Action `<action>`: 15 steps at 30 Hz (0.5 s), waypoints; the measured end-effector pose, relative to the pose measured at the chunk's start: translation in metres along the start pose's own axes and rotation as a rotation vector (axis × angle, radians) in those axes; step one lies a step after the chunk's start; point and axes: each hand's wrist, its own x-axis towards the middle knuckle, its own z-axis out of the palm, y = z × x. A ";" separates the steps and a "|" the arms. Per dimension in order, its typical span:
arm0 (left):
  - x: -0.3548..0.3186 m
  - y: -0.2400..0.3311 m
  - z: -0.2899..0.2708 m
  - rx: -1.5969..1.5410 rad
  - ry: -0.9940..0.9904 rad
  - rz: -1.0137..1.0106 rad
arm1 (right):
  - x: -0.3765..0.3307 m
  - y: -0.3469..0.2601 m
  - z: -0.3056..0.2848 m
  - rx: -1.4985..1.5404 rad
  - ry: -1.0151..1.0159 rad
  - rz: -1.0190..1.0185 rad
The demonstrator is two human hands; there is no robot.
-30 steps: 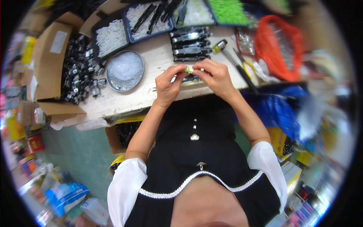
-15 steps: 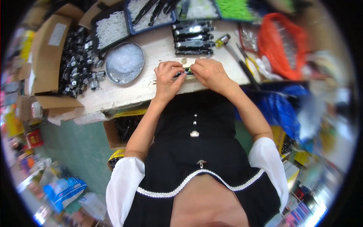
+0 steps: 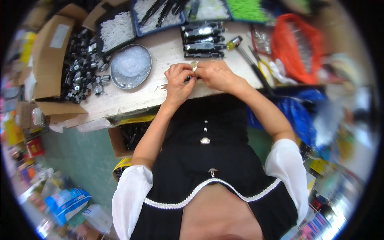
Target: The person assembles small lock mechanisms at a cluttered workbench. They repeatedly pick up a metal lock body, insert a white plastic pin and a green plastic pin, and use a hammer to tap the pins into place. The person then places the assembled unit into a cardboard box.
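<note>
Close together over the table's front edge, both hands work at one spot. My left hand [image 3: 178, 82] is closed, thumb and fingers pinching a small black part [image 3: 188, 78] that is mostly covered by the fingers. Against it, my right hand [image 3: 215, 75] is closed too, fingertips pressed together beside the left fingertips; whatever they pinch is hidden. Just beyond the hands lies a stack of shiny black tube-shaped pieces [image 3: 204, 40]. A screwdriver-like tool with a yellowish end [image 3: 233, 43] rests to the right of that stack.
Left of my hands stands a round metal bowl [image 3: 131, 82] of translucent bits, beside a cardboard box [image 3: 50, 60] spilling black and silver parts. Trays of white pieces [image 3: 117, 31] and green pieces [image 3: 249, 9] line the back. Pliers [image 3: 262, 62] and a red bag [image 3: 279, 44] are at right.
My right hand has moved left, closer to the left fingertips, and covers the greenish bit that showed between the hands. My left hand stays nearly in place.
</note>
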 end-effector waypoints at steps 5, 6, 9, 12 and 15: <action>0.001 -0.001 0.000 0.042 -0.025 -0.029 | -0.011 0.011 -0.016 0.095 0.090 0.144; 0.002 0.001 0.000 0.061 -0.019 -0.036 | -0.015 0.013 -0.021 0.122 0.157 0.176; 0.004 0.007 0.000 0.116 -0.021 -0.066 | -0.029 0.030 -0.049 0.072 0.258 0.238; 0.005 0.008 0.002 0.139 -0.052 -0.104 | -0.050 0.049 -0.075 0.046 0.340 0.254; 0.005 0.006 0.003 0.151 -0.063 -0.144 | -0.080 0.068 -0.110 0.033 0.373 0.517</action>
